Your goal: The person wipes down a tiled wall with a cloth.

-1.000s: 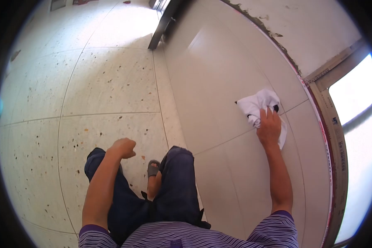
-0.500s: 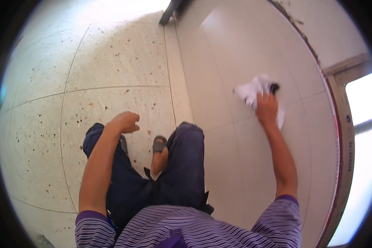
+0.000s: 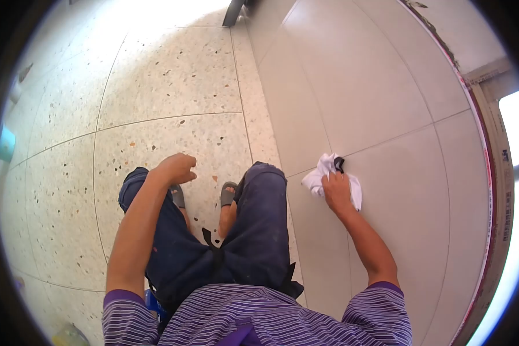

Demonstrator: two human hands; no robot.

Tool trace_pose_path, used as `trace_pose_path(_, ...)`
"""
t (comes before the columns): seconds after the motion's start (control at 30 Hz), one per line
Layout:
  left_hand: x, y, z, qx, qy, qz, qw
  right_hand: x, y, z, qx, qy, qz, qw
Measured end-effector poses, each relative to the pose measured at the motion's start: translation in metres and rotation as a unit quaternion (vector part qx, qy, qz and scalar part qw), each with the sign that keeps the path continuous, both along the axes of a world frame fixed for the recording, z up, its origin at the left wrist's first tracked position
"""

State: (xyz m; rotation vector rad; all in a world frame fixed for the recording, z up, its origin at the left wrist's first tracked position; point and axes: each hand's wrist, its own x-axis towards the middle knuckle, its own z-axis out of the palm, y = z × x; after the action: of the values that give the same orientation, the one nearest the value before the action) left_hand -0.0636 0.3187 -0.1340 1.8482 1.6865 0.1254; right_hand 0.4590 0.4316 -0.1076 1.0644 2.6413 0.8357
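A crumpled white cloth [image 3: 352, 183] with black patches lies against the grey tiled wall [image 3: 380, 230], close to the wall's lower edge. My right hand [image 3: 337, 191] presses on the cloth with its fingers bunched round part of it. My left hand [image 3: 179, 169] hangs over my left knee, its fingers curled and partly hidden from view; whether anything is in them does not show.
The speckled tile floor [image 3: 167, 135] spreads out on the left. A dark post [image 3: 233, 12] stands at the top. At the far left is a turquoise container [image 3: 6, 144]. Brown cardboard [image 3: 504, 190] lines the opening on the right.
My right hand and the white cloth have moved across the tiles toward my knees. The view has shifted too. My left hand has stayed over my left knee.
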Motion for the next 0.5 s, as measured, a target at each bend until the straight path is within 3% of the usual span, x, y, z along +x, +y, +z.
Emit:
trace_pose_path(0.1, 0.023, 0.003, 0.037, -0.029, 0.038, -0.084, 0.995, 0.007, -0.011, 0.007, -0.034, -0.013, -0.009, 0.999)
trace_pose_path(0.23, 0.062, 0.023, 0.068, 0.053, -0.060, -0.128, 0.989, -0.005, 0.014, 0.033, -0.006, -0.017, 0.007, 1.000)
trace_pose_path(0.43, 0.098, 0.068, 0.046, 0.064, -0.163, -0.142, 0.974, -0.069, 0.095, 0.124, 0.121, 0.032, 0.011, 0.992)
trace_pose_path(0.5, 0.108, 0.080, 0.030, 0.064, -0.175, -0.112, 0.976, -0.077, 0.116, 0.124, 0.141, 0.041, -0.002, 0.989)
